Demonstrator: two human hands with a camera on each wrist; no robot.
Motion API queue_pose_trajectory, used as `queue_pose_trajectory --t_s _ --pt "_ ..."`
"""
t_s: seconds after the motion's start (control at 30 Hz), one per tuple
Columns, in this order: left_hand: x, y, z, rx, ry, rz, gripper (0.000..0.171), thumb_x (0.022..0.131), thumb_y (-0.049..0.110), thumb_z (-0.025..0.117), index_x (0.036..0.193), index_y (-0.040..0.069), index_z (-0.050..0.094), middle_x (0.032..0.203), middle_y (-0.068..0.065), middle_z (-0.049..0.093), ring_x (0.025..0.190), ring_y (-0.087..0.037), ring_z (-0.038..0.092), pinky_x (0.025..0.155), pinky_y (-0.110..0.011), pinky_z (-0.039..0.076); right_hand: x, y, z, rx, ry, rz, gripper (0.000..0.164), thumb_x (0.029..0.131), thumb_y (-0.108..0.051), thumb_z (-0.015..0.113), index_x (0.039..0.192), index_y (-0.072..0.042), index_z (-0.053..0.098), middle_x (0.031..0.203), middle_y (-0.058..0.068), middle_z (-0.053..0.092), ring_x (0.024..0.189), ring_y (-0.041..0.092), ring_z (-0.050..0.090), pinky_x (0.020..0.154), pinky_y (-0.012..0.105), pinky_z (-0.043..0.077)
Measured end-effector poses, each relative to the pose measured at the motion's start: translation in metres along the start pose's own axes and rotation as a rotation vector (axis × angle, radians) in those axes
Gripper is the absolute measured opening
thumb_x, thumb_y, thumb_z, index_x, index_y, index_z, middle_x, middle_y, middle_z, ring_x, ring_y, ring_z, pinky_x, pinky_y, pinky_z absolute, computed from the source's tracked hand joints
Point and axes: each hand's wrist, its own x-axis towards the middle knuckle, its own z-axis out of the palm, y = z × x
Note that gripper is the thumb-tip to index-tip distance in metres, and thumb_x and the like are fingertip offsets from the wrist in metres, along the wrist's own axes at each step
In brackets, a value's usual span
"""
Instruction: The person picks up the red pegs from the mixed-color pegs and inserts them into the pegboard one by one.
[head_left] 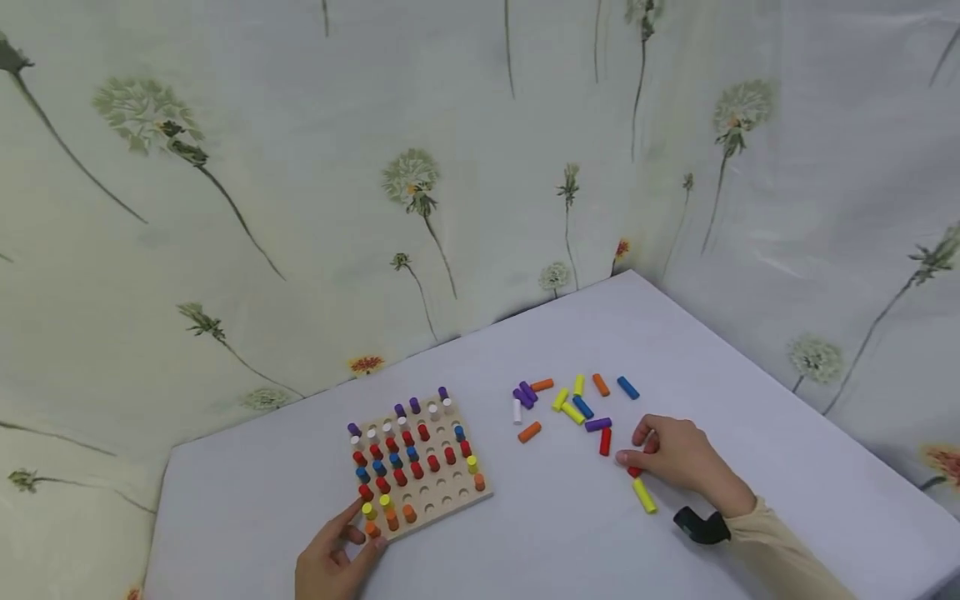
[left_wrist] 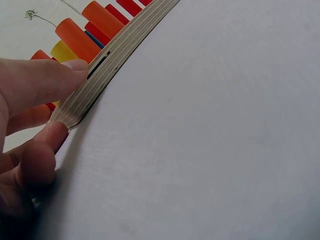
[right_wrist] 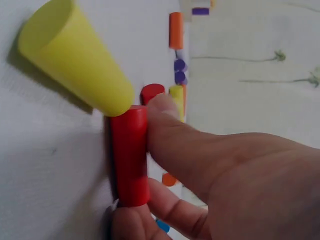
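A square wooden pegboard (head_left: 442, 492) stands on the table, partly filled with rows of purple, white, red, blue, yellow and orange pegs. At its near left corner, my left hand (head_left: 333, 554) holds the board, thumb on the front edge and fingers around the side; the left wrist view shows the thumb (left_wrist: 47, 82) against the layered wood. My right hand (head_left: 682, 458) is at a red peg (right_wrist: 131, 155) lying on the table, thumb along its side and fingertips at its far end. A yellow peg (head_left: 644, 495) lies against that red peg's near end.
Several loose pegs are scattered beyond my right hand, among them a second red peg (head_left: 605, 442), a purple peg (head_left: 598, 424), a white peg (head_left: 517, 411) and a blue peg (head_left: 628, 387). A flower-printed curtain (head_left: 480, 208) rises behind the white table (head_left: 525, 533).
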Motion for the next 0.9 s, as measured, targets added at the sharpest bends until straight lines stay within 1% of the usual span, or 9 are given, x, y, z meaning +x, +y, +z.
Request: queue_pose_trajectory --t_s 0.1,0.2,0.37,0.5,0.63,0.77,0.83,0.9 --pt "-0.009 -0.009 -0.012 0.035 0.005 -0.055 0.064 0.090 0.031 0.085 0.146 0.010 0.064 0.094 -0.001 0.065 0.056 -0.009 0.044 0.052 -0.023 0.038 0.011 -0.013 0.008 0.016 -0.002 -0.033 0.046 0.085 -0.051 0.086 0.100 -0.011 0.067 0.081 0.000 0.064 0.074 0.019 0.054 0.063 0.033 0.044" --pt "-0.012 -0.014 -0.015 0.040 0.025 -0.062 0.064 0.090 0.031 0.085 0.147 0.009 0.064 0.095 -0.001 0.065 0.057 -0.010 0.045 0.053 -0.023 0.038 0.014 -0.018 0.009 0.022 -0.021 -0.041 0.049 0.083 -0.053 0.087 0.102 -0.012 0.068 0.083 0.000 0.064 0.077 0.019 0.054 0.064 0.033 0.046" --pt "-0.010 -0.015 -0.009 -0.006 0.052 -0.006 0.060 0.089 0.027 0.086 0.144 0.012 0.066 0.095 0.000 0.066 0.053 -0.007 0.043 0.052 -0.022 0.039 0.012 -0.016 0.004 0.000 -0.052 -0.001 0.054 0.077 -0.053 0.092 0.101 -0.011 0.068 0.085 0.001 0.064 0.081 0.020 0.055 0.068 0.033 0.048" --pt "-0.005 -0.013 -0.002 -0.033 0.074 0.033 0.057 0.088 0.025 0.088 0.141 0.016 0.069 0.094 0.002 0.068 0.052 -0.005 0.042 0.050 -0.022 0.038 0.009 -0.011 0.000 -0.007 -0.048 0.020 0.052 0.078 -0.053 0.091 0.094 -0.011 0.066 0.080 0.002 0.061 0.078 0.021 0.053 0.066 0.034 0.044" --pt "0.001 -0.011 0.004 -0.045 0.069 0.050 0.056 0.086 0.027 0.090 0.138 0.021 0.071 0.092 0.004 0.067 0.053 -0.005 0.042 0.051 -0.021 0.038 0.008 -0.002 0.000 -0.004 -0.040 0.048 0.054 0.078 -0.057 0.089 0.089 -0.011 0.063 0.074 0.003 0.056 0.075 0.020 0.051 0.063 0.033 0.039" --pt "0.003 -0.010 0.007 -0.057 0.051 0.049 0.057 0.086 0.030 0.090 0.139 0.022 0.071 0.092 0.005 0.066 0.055 -0.005 0.042 0.052 -0.021 0.038 0.008 0.008 0.003 0.001 0.005 0.040 0.051 0.079 -0.057 0.088 0.086 -0.012 0.065 0.071 0.001 0.056 0.073 0.020 0.051 0.062 0.031 0.037" --pt "0.004 -0.010 0.008 -0.058 0.049 0.047 0.057 0.086 0.031 0.090 0.139 0.022 0.071 0.092 0.004 0.066 0.055 -0.005 0.042 0.052 -0.021 0.037 0.008 0.010 0.004 0.018 0.051 0.010 0.045 0.082 -0.052 0.088 0.088 -0.012 0.067 0.072 0.000 0.059 0.074 0.019 0.052 0.062 0.029 0.039" --pt "0.004 -0.010 0.008 -0.054 0.052 0.041 0.057 0.086 0.031 0.090 0.139 0.022 0.071 0.092 0.004 0.066 0.056 -0.005 0.042 0.052 -0.021 0.037 0.010 0.009 0.004 0.036 0.118 -0.043 0.037 0.085 -0.042 0.088 0.092 -0.011 0.070 0.075 -0.002 0.064 0.074 0.019 0.055 0.062 0.026 0.043"
